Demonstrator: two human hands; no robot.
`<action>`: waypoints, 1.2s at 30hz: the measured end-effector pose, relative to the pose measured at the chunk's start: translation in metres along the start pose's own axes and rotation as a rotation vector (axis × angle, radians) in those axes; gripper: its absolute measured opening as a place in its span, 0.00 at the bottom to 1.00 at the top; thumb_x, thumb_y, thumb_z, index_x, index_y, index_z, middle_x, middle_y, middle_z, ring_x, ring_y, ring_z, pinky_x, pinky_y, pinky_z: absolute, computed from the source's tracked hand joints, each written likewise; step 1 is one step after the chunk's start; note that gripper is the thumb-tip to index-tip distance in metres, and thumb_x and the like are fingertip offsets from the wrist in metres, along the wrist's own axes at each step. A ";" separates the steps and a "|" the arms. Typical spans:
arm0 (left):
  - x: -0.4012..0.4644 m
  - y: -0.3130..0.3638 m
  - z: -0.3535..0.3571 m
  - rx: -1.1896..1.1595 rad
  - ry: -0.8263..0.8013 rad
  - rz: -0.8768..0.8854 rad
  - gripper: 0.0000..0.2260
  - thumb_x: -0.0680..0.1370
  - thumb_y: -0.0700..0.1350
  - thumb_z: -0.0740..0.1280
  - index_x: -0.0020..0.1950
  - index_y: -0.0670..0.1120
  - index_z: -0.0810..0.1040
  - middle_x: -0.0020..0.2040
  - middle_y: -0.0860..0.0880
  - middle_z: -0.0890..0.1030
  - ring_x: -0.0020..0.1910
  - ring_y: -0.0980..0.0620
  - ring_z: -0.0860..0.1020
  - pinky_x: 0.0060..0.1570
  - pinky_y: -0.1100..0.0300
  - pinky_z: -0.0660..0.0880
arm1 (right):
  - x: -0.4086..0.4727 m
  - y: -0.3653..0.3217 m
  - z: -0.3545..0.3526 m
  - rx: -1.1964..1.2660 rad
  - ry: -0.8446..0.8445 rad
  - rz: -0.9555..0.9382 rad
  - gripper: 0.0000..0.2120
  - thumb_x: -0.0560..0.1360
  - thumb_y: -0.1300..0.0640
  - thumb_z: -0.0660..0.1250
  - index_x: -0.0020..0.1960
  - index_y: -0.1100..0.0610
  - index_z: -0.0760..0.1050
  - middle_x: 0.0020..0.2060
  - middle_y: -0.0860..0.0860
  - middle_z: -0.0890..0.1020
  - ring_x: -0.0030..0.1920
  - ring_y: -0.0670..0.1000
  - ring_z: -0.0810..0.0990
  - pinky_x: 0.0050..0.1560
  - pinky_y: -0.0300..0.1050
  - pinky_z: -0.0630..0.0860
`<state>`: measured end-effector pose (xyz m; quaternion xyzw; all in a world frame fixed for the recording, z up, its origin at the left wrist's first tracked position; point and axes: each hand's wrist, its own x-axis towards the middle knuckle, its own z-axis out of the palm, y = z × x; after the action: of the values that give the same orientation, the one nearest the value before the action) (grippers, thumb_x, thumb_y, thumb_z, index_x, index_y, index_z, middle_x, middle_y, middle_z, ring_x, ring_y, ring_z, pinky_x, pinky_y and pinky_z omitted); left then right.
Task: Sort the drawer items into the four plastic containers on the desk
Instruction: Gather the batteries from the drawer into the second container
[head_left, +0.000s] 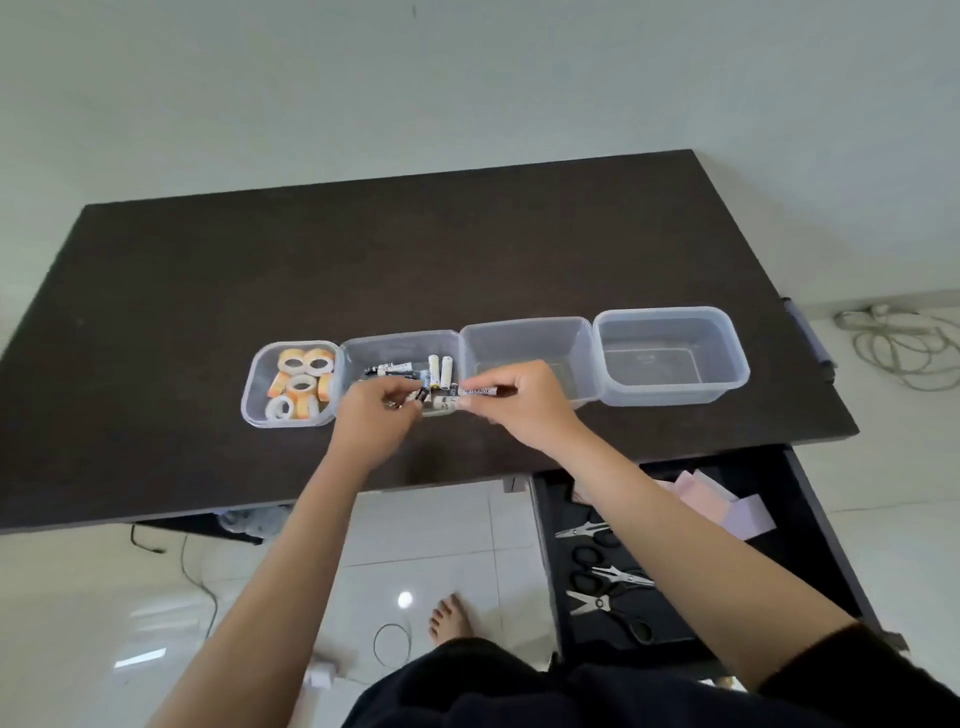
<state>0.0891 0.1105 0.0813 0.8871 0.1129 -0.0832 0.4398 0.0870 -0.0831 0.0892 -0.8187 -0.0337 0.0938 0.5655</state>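
Head view: both hands over the second container (400, 344) from the left, the one taking batteries (439, 371). My right hand (522, 410) pinches one battery (480, 390) between thumb and forefinger, lying flat, right at the wall shared with the empty third container (524, 332). My left hand (376, 415) has fingers curled around some small dark pieces, probably more batteries; can't tell exactly what. Tape rolls (301, 382) sit in the far-left container (291, 384), and the fourth container (670, 356) is empty. To do this well: move the right hand left past the wall before letting go, keep it low, lay the battery parallel to the others so it won't bounce or roll out. Empty the left hand the same way, low. Scissors (605, 577) and paper notes (722, 501) wait in the open drawer (810, 519).
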 end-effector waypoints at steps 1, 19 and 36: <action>0.010 -0.002 -0.009 0.042 0.014 0.013 0.11 0.73 0.39 0.68 0.55 0.46 0.82 0.45 0.50 0.82 0.43 0.52 0.79 0.48 0.59 0.75 | 0.010 -0.006 0.010 -0.041 0.042 -0.004 0.10 0.70 0.56 0.75 0.50 0.56 0.84 0.42 0.49 0.86 0.35 0.40 0.78 0.41 0.32 0.72; 0.061 -0.038 -0.034 0.154 -0.192 0.164 0.18 0.75 0.34 0.64 0.63 0.47 0.77 0.61 0.49 0.79 0.61 0.51 0.76 0.57 0.63 0.69 | 0.060 -0.017 0.079 -0.500 0.001 0.093 0.13 0.75 0.64 0.65 0.57 0.55 0.81 0.57 0.53 0.82 0.55 0.56 0.80 0.55 0.50 0.77; -0.080 -0.024 0.125 -0.060 -0.244 0.345 0.07 0.75 0.38 0.67 0.50 0.45 0.81 0.45 0.52 0.78 0.40 0.63 0.77 0.43 0.76 0.70 | -0.074 0.101 -0.057 -0.439 0.118 -0.068 0.04 0.68 0.59 0.75 0.42 0.57 0.82 0.32 0.49 0.79 0.33 0.37 0.74 0.36 0.27 0.67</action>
<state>0.0000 0.0149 0.0078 0.8632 -0.0922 -0.1103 0.4840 0.0205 -0.1833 0.0227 -0.9245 -0.0479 0.0170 0.3778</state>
